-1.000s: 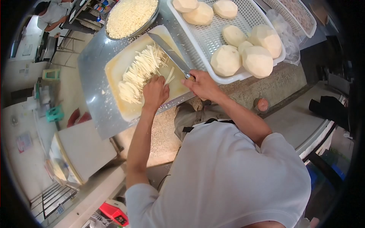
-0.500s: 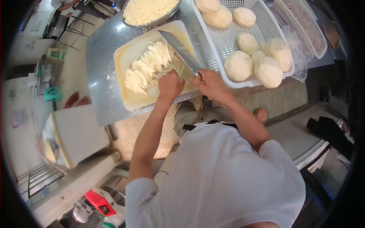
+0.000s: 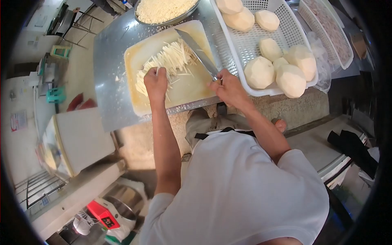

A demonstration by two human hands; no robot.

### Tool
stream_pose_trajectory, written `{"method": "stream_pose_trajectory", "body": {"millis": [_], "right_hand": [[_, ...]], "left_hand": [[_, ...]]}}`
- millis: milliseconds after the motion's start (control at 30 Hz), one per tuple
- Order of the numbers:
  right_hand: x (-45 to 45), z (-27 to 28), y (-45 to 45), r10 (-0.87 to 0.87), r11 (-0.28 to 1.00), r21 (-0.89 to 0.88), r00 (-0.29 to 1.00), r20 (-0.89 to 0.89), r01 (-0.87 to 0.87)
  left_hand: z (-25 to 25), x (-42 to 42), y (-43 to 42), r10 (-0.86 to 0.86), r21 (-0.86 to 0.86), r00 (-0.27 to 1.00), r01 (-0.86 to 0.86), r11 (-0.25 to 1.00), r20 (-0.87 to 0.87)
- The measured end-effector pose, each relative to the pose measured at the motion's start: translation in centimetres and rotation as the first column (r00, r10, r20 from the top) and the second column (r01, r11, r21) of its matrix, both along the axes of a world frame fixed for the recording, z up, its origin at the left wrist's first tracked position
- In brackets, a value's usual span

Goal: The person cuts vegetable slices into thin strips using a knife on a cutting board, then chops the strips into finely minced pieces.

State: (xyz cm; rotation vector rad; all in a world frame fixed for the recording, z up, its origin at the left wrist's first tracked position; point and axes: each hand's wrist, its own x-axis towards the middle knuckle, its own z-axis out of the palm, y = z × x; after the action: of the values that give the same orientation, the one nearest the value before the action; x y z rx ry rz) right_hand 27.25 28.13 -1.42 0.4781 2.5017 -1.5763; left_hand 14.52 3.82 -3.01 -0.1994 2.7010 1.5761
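Observation:
On the cutting board [image 3: 192, 87] lies a row of pale potato strips [image 3: 173, 57], with a few loose ones in front of it. My left hand [image 3: 156, 85] is at the near left end of the row, its fingers closed and pinched on some strips. My right hand [image 3: 230, 89] grips the handle of a kitchen knife [image 3: 199, 52] at the board's right side. The blade points away and to the left, lying low over the board beyond the row's right end; whether it touches the board I cannot tell.
A white plastic basket [image 3: 241, 67] holding several peeled potatoes [image 3: 259, 72] stands right of the board. A bowl of pale shreds [image 3: 165, 10] is behind it. Farther right is another white basket [image 3: 326, 34]. The metal table's [image 3: 112, 81] front edge runs close to my body.
My left hand has moved left along the board, from beside the knife handle to the near left end of the strips. My right hand and the knife have stayed nearly in place.

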Motion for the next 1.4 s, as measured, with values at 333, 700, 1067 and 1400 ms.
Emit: {"method": "stream_pose_trajectory", "body": {"millis": [333,700,1067,1400], "right_hand": [[-0.8,0.1,-0.4,0.058,0.998,0.028,0.99,-0.125,-0.055],[-3.7,0.2,-0.3,0.096,0.97,-0.222,0.994,-0.046,-0.104],[1.7,0.4,0.5,0.04,0.793,-0.598,0.971,0.235,0.112],[5.1,-3.7,2.4,0.04,0.569,-0.763,0.917,0.398,0.306]], "left_hand": [[1.5,2.2,-3.4,0.048,-0.029,0.986,-0.054,0.998,-0.157],[-4.9,0.1,-1.1,0.59,-0.094,0.807,-0.585,0.806,0.032],[-6.9,-7.0,-3.4,-0.111,-0.096,0.963,0.09,0.991,-0.245],[-3.6,-2.0,2.0,-0.212,-0.476,0.905,0.011,0.879,-0.37]]}}
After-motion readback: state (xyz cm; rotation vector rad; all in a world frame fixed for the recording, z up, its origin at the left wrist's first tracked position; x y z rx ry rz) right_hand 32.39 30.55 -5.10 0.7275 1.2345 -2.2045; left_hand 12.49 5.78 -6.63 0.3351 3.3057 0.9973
